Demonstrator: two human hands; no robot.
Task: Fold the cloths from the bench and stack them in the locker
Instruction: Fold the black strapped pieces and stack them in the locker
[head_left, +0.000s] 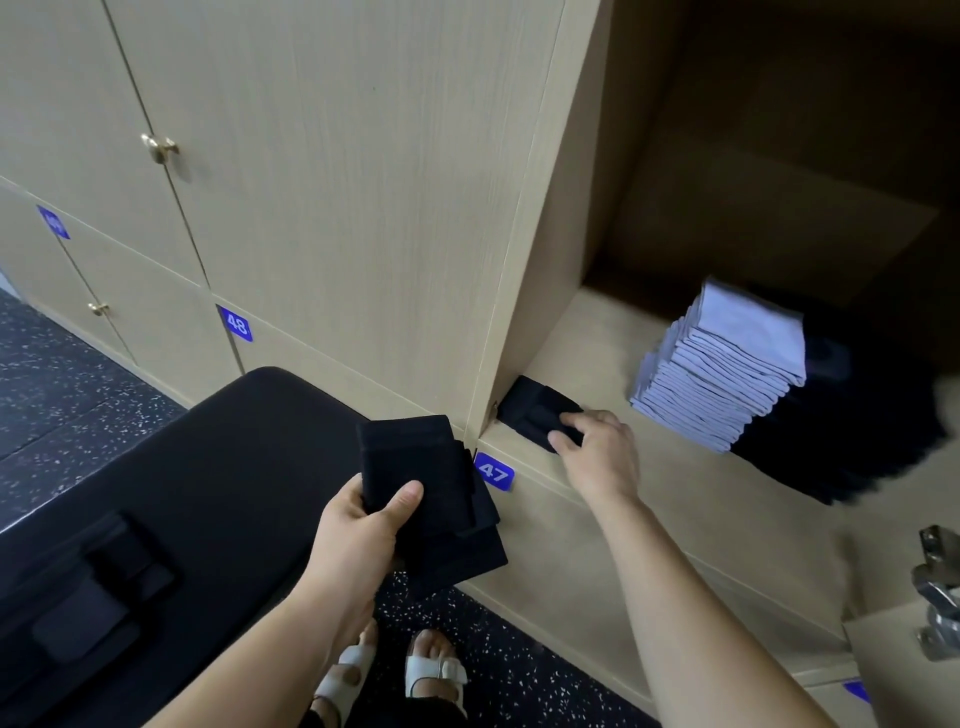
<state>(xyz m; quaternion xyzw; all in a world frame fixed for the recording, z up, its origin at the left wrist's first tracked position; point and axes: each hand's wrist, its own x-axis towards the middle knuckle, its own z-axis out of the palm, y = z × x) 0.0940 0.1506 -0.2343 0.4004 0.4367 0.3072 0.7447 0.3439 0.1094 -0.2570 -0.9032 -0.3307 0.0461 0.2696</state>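
Left hand (363, 525), at the centre of the frame, grips a small pile of folded black cloths (431, 493), thumb on top and fingers curled beneath. Right hand (597, 452) reaches into the open locker (524, 322) right of centre, its fingertips bent onto a single black cloth (537, 413) lying in the front left corner of the locker floor. It seems to pinch the near edge, though dark fabric hides the thumb.

Further right in the locker stands a tall stack of pale cloths (727, 374) (neatly squared), touching a dark heap (857, 431) behind it. A black bench (208, 467) fills the lower left, with more dark cloth (88, 597) on it. A blue plate marked 47 (493, 472) sits just below the locker's corner.
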